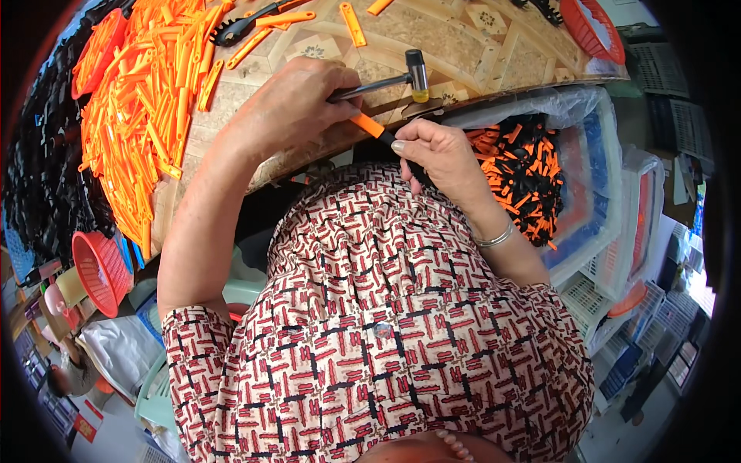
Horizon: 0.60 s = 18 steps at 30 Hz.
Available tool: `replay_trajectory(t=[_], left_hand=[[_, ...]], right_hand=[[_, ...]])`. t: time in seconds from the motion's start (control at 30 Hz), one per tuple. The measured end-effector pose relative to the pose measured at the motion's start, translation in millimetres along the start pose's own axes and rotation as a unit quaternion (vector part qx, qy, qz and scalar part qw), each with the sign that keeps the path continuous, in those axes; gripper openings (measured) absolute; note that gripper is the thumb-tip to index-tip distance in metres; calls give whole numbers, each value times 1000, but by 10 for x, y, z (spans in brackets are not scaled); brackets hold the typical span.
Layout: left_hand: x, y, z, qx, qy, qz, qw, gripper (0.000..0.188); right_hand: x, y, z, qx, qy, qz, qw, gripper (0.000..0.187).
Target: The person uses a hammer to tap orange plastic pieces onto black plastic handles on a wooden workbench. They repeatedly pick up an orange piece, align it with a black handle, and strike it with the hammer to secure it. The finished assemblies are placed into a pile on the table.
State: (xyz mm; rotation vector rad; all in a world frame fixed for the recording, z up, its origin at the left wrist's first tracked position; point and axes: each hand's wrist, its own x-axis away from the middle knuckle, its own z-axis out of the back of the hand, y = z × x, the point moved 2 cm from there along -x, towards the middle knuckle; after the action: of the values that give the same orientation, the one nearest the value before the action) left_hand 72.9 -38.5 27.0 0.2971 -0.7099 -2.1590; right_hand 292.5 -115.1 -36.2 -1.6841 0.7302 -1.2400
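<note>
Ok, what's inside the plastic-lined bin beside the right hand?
The plastic-lined bin holds heaped orange and black pieces. Its bottom and the lower layers are covered; the right hand hides some of the left side.

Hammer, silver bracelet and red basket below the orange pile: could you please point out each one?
Hammer (417, 75), head camera view: metal middle of its head.
Silver bracelet (496, 239), head camera view: outer side of the band.
Red basket (105, 272), head camera view: latticed inside.

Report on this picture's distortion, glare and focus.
Head view: fisheye distortion, with black closing in at both sides; a glint on the metal of the hammer; a shine on the bracelet; a washed-out patch near the right rim; left hand and right hand fairly sharp.
</note>
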Motion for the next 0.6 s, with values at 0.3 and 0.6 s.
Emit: replay_trajectory(t=[0.3,0.6], left_hand=[[122,167,-143,-60,94,-16,994,17],[447,207,-8,-18,221,124,967,31]], right_hand=[[-93,-59,-56,51,-51,-16,997,29],[-154,-128,-48,10,-82,-78,994,37]])
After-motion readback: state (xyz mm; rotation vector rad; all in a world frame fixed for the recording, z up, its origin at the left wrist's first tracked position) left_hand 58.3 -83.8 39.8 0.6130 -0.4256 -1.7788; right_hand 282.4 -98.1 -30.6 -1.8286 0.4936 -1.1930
